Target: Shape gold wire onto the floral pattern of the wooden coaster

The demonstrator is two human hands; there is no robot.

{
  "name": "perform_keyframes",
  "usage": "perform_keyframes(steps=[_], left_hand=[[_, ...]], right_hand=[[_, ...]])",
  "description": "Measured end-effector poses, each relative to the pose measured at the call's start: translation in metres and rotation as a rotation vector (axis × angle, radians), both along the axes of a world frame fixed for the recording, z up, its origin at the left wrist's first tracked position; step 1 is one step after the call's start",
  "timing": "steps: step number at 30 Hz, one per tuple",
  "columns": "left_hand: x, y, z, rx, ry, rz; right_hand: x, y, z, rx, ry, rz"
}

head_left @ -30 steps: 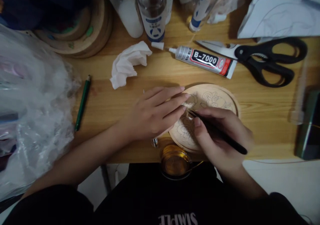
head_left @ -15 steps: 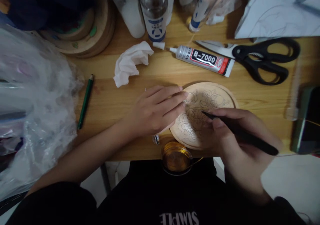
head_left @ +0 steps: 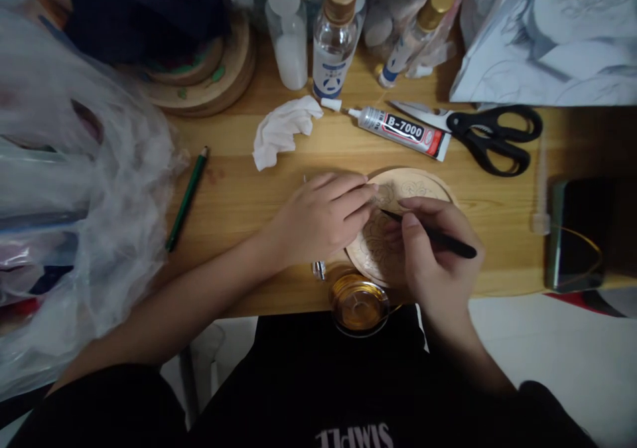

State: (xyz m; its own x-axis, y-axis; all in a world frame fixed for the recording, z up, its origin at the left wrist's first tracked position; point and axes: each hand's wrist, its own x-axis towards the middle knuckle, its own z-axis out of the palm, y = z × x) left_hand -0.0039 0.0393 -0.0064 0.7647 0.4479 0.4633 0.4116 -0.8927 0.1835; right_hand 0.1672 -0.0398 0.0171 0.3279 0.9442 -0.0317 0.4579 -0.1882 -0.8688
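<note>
A round, light wooden board (head_left: pixel 421 186) with a fine line drawing of flowers and swirls lies near the table's front edge. My left hand (head_left: pixel 326 216) rests flat over its left rim, fingers stretched out and fingertips on the surface. Pinched in my right hand (head_left: pixel 440 255) are slim black tweezers (head_left: pixel 450 241), their pointed tip close to the middle of the drawing. Whether the tip holds anything is too small to tell. Below the board, a clear spool of gold wire (head_left: pixel 359 305) sits at the table edge. A small shiny piece (head_left: pixel 319 270) lies left of the spool.
Beyond the board lie a B-7000 glue tube (head_left: pixel 403 131), black-handled scissors (head_left: pixel 490 136) and a crumpled tissue (head_left: pixel 284 133). A green pencil (head_left: pixel 187 199) and a plastic bag (head_left: pixel 124 229) are left, a phone (head_left: pixel 580 232) right. Bottles (head_left: pixel 332 50) and drawn sheets (head_left: pixel 552 56) stand behind.
My right hand has moved left and slightly up, bringing the tweezers' tip further left across the drawing. My left hand stays on the board. The whole view has shifted a little.
</note>
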Motion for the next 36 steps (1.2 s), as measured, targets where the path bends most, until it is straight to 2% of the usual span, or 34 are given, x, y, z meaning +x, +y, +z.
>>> perform_keyframes(steps=[14, 19, 29, 36], left_hand=[[-0.001, -0.004, 0.005, 0.023, 0.116, 0.005], [-0.001, -0.008, 0.008, -0.017, 0.124, 0.017], [0.0, -0.014, 0.005, -0.044, 0.128, 0.045], [0.003, -0.015, 0.007, -0.21, 0.123, 0.063]], right_hand=[[-0.013, -0.002, 0.004, 0.113, -0.308, 0.051], [-0.018, -0.001, 0.004, 0.101, -0.333, 0.007], [-0.024, 0.004, 0.007, 0.113, -0.555, 0.04], [-0.025, 0.004, 0.009, 0.096, -0.535, 0.037]])
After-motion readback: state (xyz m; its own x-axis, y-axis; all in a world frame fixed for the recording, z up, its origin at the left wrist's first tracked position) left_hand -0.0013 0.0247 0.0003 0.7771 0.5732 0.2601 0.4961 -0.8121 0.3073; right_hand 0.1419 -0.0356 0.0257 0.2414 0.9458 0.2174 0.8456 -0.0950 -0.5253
